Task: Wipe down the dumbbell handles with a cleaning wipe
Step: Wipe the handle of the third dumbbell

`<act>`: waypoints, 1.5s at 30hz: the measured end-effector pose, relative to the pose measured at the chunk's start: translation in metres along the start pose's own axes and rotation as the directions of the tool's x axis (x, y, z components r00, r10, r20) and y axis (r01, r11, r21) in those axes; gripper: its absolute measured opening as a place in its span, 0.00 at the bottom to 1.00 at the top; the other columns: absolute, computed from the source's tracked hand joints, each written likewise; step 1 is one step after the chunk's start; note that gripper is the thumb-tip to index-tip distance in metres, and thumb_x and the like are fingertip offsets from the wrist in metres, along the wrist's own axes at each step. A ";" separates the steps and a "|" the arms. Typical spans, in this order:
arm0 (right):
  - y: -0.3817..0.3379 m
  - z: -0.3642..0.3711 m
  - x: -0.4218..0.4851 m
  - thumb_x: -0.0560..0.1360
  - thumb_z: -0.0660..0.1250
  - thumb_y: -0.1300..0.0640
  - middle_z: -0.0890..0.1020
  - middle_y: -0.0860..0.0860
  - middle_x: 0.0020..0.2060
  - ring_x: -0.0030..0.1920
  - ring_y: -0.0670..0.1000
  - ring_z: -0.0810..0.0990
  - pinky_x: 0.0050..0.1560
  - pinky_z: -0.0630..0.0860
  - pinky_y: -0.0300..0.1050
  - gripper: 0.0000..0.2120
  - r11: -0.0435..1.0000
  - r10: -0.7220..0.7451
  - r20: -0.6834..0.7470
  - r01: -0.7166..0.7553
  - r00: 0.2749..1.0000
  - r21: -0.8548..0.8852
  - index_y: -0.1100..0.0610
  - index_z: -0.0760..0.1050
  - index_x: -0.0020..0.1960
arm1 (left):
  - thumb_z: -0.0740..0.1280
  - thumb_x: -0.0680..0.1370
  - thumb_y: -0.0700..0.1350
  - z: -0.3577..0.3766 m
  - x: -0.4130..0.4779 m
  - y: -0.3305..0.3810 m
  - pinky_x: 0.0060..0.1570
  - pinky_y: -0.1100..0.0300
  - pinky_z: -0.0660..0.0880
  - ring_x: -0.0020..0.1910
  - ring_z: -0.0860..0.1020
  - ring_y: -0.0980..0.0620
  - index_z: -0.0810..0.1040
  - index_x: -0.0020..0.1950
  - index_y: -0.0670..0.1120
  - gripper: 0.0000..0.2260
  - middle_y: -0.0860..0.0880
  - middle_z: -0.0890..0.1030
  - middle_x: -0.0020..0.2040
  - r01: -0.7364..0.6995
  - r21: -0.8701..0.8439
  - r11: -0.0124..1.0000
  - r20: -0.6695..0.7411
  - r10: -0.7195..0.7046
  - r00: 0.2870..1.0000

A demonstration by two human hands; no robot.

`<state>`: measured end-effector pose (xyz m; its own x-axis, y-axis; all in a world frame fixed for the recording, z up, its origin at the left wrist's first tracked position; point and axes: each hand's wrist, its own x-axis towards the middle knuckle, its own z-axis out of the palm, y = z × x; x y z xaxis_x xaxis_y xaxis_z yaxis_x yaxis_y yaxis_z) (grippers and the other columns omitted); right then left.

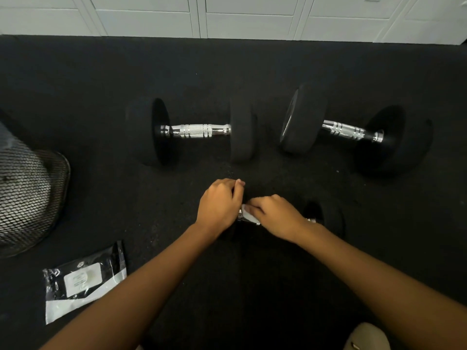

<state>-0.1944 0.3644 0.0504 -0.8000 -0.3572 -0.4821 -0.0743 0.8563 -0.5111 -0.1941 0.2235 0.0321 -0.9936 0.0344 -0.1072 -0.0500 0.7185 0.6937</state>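
Note:
Three black dumbbells with chrome handles lie on the dark rubber floor. The nearest dumbbell (326, 218) sits under my hands, its handle mostly hidden. My left hand (219, 205) rests closed on its left weight head. My right hand (275, 215) presses a white cleaning wipe (249, 215) onto the chrome handle. Farther back lie a second dumbbell (197, 131) at centre and a third dumbbell (351, 130) at right, angled, both untouched.
A black-and-white wipe packet (83, 281) lies on the floor at lower left. A black mesh bin (30, 195) stands at the left edge. White cabinet fronts (247, 18) run along the back. A bit of my beige trouser leg (366, 337) shows at the bottom right.

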 end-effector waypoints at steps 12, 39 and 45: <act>-0.017 0.007 -0.008 0.80 0.56 0.55 0.78 0.54 0.51 0.50 0.54 0.77 0.51 0.72 0.47 0.09 0.984 -0.014 -0.041 0.006 0.999 -0.180 0.57 0.71 0.57 | 0.55 0.81 0.48 -0.003 -0.002 0.002 0.51 0.63 0.69 0.55 0.76 0.55 0.80 0.56 0.44 0.15 0.48 0.81 0.55 -0.013 -0.015 1.000 0.012 0.013 1.000; 0.008 0.059 -0.010 0.66 0.70 0.64 0.78 0.55 0.42 0.41 0.55 0.75 0.49 0.68 0.46 0.10 0.758 -0.572 -0.428 0.251 0.700 -0.602 0.58 0.72 0.45 | 0.55 0.81 0.48 0.000 0.003 0.000 0.51 0.62 0.70 0.56 0.76 0.53 0.80 0.56 0.44 0.15 0.48 0.81 0.55 -0.022 0.018 1.000 0.009 0.022 1.000; 0.027 0.050 -0.019 0.72 0.55 0.62 0.80 0.56 0.46 0.46 0.54 0.77 0.53 0.68 0.46 0.08 0.705 -0.639 -0.402 0.291 0.656 -0.647 0.59 0.69 0.50 | 0.55 0.81 0.49 0.000 0.005 -0.002 0.49 0.58 0.73 0.51 0.78 0.53 0.80 0.54 0.44 0.16 0.47 0.82 0.52 -0.004 -0.011 1.000 0.004 0.004 1.000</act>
<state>-0.1512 0.3762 0.0103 -0.7163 -0.6318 0.2961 -0.6701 0.7412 -0.0398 -0.1986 0.2222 0.0307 -0.9934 0.0405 -0.1071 -0.0467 0.7105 0.7021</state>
